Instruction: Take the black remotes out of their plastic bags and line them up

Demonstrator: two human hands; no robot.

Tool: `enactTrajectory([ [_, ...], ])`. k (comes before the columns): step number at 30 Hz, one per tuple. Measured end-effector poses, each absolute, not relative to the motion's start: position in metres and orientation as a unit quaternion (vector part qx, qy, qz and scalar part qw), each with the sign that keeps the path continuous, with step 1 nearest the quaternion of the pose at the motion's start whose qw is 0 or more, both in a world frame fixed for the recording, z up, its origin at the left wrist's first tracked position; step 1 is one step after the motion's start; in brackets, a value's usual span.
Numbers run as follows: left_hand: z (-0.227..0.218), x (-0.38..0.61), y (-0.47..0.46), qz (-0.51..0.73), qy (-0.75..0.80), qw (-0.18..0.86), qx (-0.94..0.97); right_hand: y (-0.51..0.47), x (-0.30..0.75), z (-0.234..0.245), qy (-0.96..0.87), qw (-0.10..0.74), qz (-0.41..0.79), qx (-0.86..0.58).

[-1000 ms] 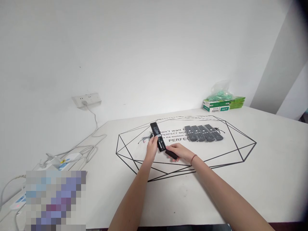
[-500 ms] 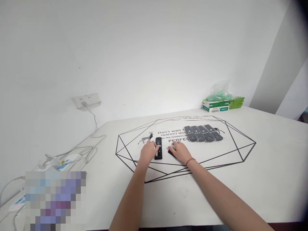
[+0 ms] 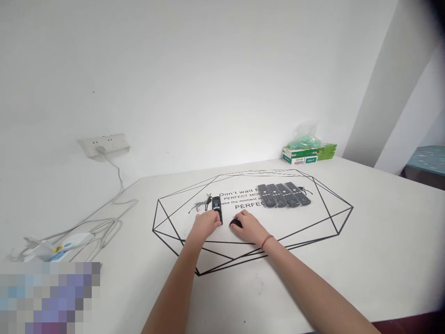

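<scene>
A black remote control (image 3: pixel 216 203) lies back side up on the printed area of the table. My left hand (image 3: pixel 206 223) is closed around its near end, which is mostly hidden by the fingers. To the right, my right hand (image 3: pixel 251 227) grips a small black battery cover (image 3: pixel 236 223), tilted up off the table. A gap separates the cover from the remote. Several dark remotes in clear wrapping (image 3: pixel 283 195) lie side by side, buttons up, beyond my right hand.
Green and white boxes (image 3: pixel 301 155) topped by a clear plastic bag (image 3: pixel 306 137) stand at the back right. Cables and a white power strip (image 3: pixel 69 246) lie at the left, below a wall socket (image 3: pixel 107 144). Black lines and lettering mark the white table (image 3: pixel 295 283).
The left fingers have closed over the remote's near end, covering its open battery compartment. My right hand has raised the battery cover from flat to tilted. The view has shifted slightly right.
</scene>
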State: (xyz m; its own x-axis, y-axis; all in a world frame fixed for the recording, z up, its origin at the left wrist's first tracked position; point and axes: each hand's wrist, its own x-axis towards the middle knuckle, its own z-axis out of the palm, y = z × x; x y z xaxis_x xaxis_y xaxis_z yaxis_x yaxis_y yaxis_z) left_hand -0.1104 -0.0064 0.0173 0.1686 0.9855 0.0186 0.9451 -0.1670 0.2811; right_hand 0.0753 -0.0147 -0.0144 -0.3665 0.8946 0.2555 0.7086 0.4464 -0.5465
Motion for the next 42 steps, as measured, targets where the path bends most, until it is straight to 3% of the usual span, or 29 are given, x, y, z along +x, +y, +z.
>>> enactTrajectory([
  [6, 0.014, -0.120, 0.003, 0.069, 0.623, 0.014, 0.779, -0.022, 0.070, -0.008, -0.832, 0.226, 0.171, -0.477],
  [13, 0.012, -0.127, 0.004, 0.049, 0.629, -0.002, 0.776, -0.023, 0.072, -0.005, -0.845, 0.192, 0.198, -0.458],
  [26, 0.002, -0.130, -0.002, 0.057, 0.621, -0.052, 0.780, -0.019, 0.068, -0.021, -0.833, 0.286, 0.169, -0.442],
  [42, 0.001, -0.142, 0.007, 0.111, 0.604, 0.027, 0.789, -0.030, 0.057, -0.021, -0.870, 0.262, 0.084, -0.409],
])
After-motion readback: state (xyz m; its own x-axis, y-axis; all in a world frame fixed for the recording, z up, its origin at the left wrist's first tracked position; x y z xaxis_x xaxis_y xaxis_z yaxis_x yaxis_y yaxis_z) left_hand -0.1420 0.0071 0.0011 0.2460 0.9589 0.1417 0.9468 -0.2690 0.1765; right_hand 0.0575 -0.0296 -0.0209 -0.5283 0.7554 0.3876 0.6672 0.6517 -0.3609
